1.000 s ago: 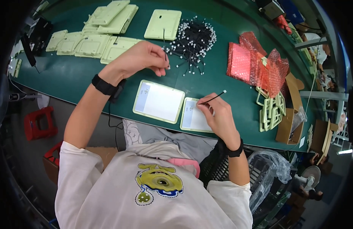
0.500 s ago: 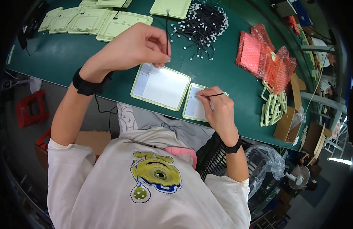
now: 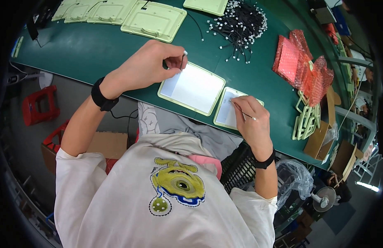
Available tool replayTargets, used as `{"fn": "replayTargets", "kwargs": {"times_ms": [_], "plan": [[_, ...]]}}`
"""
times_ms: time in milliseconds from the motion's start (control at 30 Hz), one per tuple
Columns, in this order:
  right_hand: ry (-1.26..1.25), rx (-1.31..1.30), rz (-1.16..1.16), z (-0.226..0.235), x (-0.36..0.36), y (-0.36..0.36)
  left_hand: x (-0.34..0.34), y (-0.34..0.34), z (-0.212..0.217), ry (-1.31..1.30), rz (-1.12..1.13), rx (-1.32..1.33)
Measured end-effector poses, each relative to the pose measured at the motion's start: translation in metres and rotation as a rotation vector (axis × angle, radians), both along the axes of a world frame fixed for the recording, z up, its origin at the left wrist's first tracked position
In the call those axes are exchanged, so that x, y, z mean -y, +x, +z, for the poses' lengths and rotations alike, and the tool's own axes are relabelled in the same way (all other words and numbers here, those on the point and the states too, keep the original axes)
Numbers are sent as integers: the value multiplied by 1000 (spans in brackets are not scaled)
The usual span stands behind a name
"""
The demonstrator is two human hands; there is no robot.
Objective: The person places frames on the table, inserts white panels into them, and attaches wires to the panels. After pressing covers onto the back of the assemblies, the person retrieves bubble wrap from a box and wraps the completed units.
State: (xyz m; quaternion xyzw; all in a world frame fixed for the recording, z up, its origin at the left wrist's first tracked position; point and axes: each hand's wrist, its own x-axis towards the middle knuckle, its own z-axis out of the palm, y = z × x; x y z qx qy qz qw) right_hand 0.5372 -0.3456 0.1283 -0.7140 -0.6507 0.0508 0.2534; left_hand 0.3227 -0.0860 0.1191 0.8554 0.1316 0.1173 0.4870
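Note:
My left hand (image 3: 150, 66) pinches a thin black wire with a white end (image 3: 183, 57) just above the far left corner of a large pale green tray with a white panel (image 3: 193, 87). My right hand (image 3: 252, 120) holds a thin pointed tool (image 3: 242, 111) like a pen. Its tip rests on a smaller pale green tray (image 3: 225, 113) that lies beside the large one at the near edge of the green table (image 3: 88, 49).
A pile of black wires with white ends (image 3: 241, 25) lies at the back, with pale green panels (image 3: 154, 18) to its left. Red bubble bags (image 3: 301, 62), stacked green frames (image 3: 305, 122) and a cardboard box (image 3: 319, 140) are at the right. A red stool (image 3: 38, 105) stands on the floor.
My left hand has brought the wire from near the pile down to the large tray's corner. My right hand has lowered the tool tip onto the small tray.

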Motion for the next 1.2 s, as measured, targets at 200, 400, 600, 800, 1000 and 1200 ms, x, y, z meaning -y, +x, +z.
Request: {"fn": "replayTargets", "kwargs": {"times_ms": [200, 400, 600, 800, 1000, 1200], "plan": [[-50, -13, 1, 3, -1, 2, 3, -3, -3, 103, -5, 48], [-121, -35, 24, 8, -4, 6, 5, -2, -5, 141, -2, 94], [-134, -24, 56, 12, -7, 8, 8, -2, -7, 145, 8, 107], [-132, 22, 69, 7, -9, 5, 5, -5, -12, 200, -15, 121], [-172, 94, 24, 9, -10, -6, 1, 2, -8, 269, -97, 133], [-124, 75, 16, 4, -8, -6, -3, 3, -7, 311, -160, 165]]}}
